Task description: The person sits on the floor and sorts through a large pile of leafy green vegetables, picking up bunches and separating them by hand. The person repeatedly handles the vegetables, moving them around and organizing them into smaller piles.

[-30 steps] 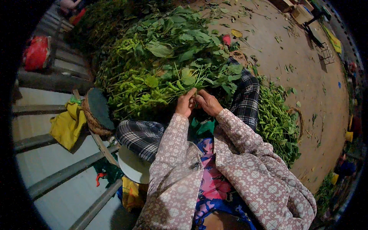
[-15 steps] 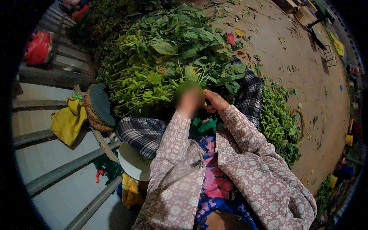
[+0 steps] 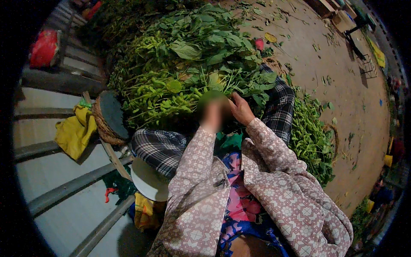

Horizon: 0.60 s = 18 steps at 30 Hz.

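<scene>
My left hand point(image 3: 212, 115) is held over my lap at the near edge of a heap of green bean plants point(image 3: 184, 51) with leaves and pods. A blurred patch covers its fingers, so its grip is hidden. Close beside it on the right is my right hand point(image 3: 242, 110), its fingers bent in toward the left one. Whatever lies between the fingertips cannot be made out. Pod-laden stems point(image 3: 160, 100) stick out of the heap just left of my hands. Dark green cloth point(image 3: 229, 141) shows below them, between my plaid-trousered legs.
More podded stalks point(image 3: 314, 137) lie beyond my right leg. At the left are a round woven stool point(image 3: 112, 118), a yellow cloth point(image 3: 77, 132), a white basin point(image 3: 147, 180) and a slatted metal frame point(image 3: 72, 197). Loose leaves are scattered over the brown floor point(image 3: 317, 64).
My right hand has turned and its fingers now point more upward. The left hand has shifted slightly right. The heap looks unchanged.
</scene>
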### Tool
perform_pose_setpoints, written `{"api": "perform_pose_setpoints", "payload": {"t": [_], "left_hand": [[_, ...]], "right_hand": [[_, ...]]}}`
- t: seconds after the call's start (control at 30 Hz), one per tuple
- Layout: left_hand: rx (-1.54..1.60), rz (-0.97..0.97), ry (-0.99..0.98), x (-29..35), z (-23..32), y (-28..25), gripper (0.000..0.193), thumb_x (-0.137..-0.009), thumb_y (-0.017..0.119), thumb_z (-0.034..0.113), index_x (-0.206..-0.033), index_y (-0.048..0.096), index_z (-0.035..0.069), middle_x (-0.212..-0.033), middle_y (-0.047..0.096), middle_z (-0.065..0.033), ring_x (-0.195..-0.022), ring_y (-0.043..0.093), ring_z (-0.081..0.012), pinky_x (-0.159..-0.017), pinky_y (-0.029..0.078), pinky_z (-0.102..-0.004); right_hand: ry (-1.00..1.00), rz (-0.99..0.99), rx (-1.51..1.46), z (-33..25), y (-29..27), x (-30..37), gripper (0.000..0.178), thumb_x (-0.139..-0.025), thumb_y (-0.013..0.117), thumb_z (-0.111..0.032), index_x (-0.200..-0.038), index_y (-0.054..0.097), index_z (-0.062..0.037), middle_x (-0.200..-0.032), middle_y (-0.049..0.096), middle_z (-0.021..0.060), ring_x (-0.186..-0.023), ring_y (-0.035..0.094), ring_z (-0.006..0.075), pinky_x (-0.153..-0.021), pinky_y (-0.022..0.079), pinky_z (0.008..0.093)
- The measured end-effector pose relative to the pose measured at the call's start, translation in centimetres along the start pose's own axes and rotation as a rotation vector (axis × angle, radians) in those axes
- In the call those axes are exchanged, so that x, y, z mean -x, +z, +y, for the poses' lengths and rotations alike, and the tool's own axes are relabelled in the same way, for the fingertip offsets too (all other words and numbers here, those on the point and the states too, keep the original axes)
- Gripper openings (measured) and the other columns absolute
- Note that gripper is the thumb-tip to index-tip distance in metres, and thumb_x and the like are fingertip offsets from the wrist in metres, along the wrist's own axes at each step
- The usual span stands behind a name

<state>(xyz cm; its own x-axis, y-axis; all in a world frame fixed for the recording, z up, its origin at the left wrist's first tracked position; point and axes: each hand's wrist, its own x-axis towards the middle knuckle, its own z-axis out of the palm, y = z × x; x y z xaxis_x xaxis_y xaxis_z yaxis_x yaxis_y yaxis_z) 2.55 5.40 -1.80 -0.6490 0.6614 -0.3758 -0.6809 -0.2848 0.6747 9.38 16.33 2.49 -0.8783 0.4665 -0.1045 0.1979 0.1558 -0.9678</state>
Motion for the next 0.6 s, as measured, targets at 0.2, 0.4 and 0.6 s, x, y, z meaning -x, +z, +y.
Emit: {"api": "perform_pose_setpoints", "payload": {"t": [0.2, 0.4, 0.6], "left_hand": [[-0.383, -0.008, 0.157, -4.5, -4.8, -7.7, 0.031, -0.088, 0.043, 0.028, -0.11, 0.049, 0.008, -0.107, 0.054, -0.0098, -0.097, 0.053, -0.0252, -0.081, 0.045, -0.0371], [-1.713, 0.037, 0.85, -0.2, 2.3, 0.0, 0.025, -0.077, 0.056, 0.022, -0.096, 0.057, 0.007, -0.095, 0.057, -0.0117, -0.089, 0.055, -0.0285, -0.075, 0.045, -0.0386], [-1.11, 0.079, 0.738, -3.2, -5.4, -7.7, 0.022, -0.077, 0.058, 0.023, -0.091, 0.06, 0.006, -0.096, 0.059, -0.0095, -0.084, 0.056, -0.0258, -0.071, 0.046, -0.0391]], "right_hand": [[-0.22, -0.09, 0.553, -6.7, 2.9, -3.3, 0.035, -0.077, 0.058, -0.028, -0.102, 0.054, -0.0031, -0.074, 0.059, 0.0183, -0.07, 0.056, 0.0353, -0.063, 0.046, 0.0382], [-0.154, -0.199, 0.67, -1.5, 3.1, -7.8, 0.035, -0.076, 0.063, -0.03, -0.098, 0.056, -0.0032, -0.085, 0.061, 0.0192, -0.082, 0.059, 0.0361, -0.07, 0.048, 0.0439], [-0.146, -0.172, 0.587, -5.1, 2.4, -5.8, 0.041, -0.077, 0.065, -0.032, -0.106, 0.055, -0.0053, -0.09, 0.061, 0.021, -0.084, 0.058, 0.0383, -0.073, 0.048, 0.0458]]}}
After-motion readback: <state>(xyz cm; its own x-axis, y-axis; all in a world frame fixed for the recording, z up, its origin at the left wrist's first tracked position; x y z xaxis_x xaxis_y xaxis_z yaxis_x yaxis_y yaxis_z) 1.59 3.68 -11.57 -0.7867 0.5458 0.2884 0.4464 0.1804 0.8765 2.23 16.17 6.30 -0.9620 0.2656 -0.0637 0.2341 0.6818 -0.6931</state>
